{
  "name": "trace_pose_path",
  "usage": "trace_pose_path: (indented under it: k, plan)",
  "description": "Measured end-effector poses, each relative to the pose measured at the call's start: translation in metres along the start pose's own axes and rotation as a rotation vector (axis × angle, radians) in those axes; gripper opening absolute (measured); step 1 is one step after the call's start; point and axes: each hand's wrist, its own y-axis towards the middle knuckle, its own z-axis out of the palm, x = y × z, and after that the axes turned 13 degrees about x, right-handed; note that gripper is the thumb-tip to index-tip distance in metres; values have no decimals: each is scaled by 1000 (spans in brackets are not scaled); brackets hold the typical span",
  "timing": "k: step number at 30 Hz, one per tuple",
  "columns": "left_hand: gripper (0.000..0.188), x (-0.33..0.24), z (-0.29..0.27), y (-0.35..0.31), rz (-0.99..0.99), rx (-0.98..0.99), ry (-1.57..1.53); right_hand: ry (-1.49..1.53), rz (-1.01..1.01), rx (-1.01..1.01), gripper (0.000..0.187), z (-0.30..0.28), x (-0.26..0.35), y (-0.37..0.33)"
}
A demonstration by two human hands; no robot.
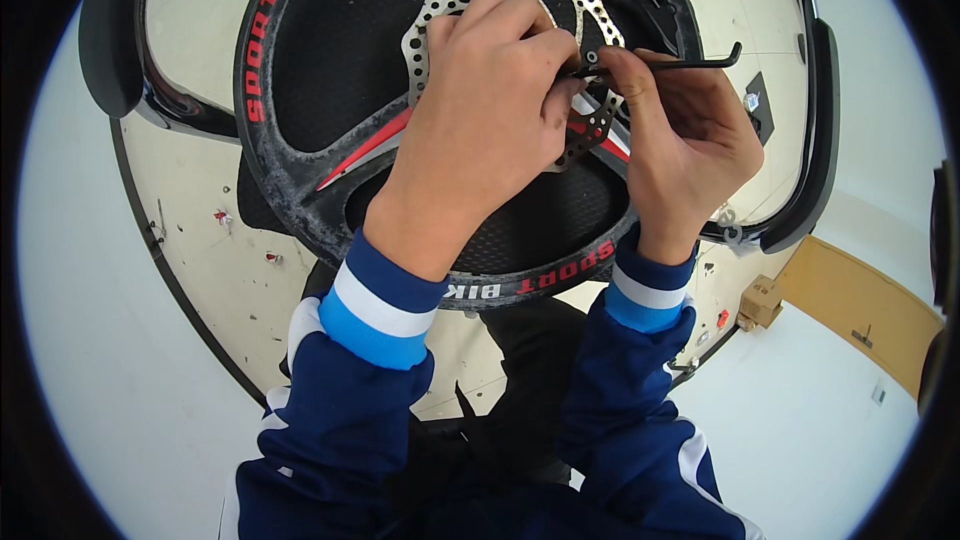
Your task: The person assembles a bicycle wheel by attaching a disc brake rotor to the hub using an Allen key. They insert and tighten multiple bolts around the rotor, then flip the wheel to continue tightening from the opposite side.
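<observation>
Two curved, glossy black chair armrests flank the work, one on the left [110, 35] and one on the right [822, 130], and between them lies a black three-spoked wheel [300, 162], its rim scuffed pale, its spokes striped red and white. A round, silver metal brake disc [437, 2], drilled with holes and scalloped along its edge, sits flat at the wheel's middle. The left hand [490, 105] lies across the disc and blocks the view of its centre; its fingers are curled inward, and what they grip cannot be told. The right hand [695, 135], on the disc's right side, pinches a slim, black, L-shaped metal hex key [690, 64] between thumb and fingers, bent end pointing right, other end running to the left fingertips. A brown cardboard box [762, 300] stands farther right on the cream tiled floor [180, 180].
</observation>
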Motion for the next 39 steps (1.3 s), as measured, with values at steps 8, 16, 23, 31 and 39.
trace_pose_path:
  k: [8,16,23,31,39]
  plan:
    - [11,0,-1,0,0,-7,0,86,13,-4,15,2,2,0]
    - [16,1,2,2,17,-58,44,7,13,75,17,-1,10,1]
    - [19,0,1,1,45,-48,89,8,-14,109,17,-3,5,0]
    - [11,1,-1,1,13,-10,25,61,-2,192,22,-2,11,2]
    - [15,1,-2,0,9,12,13,70,-7,123,16,-2,2,2]
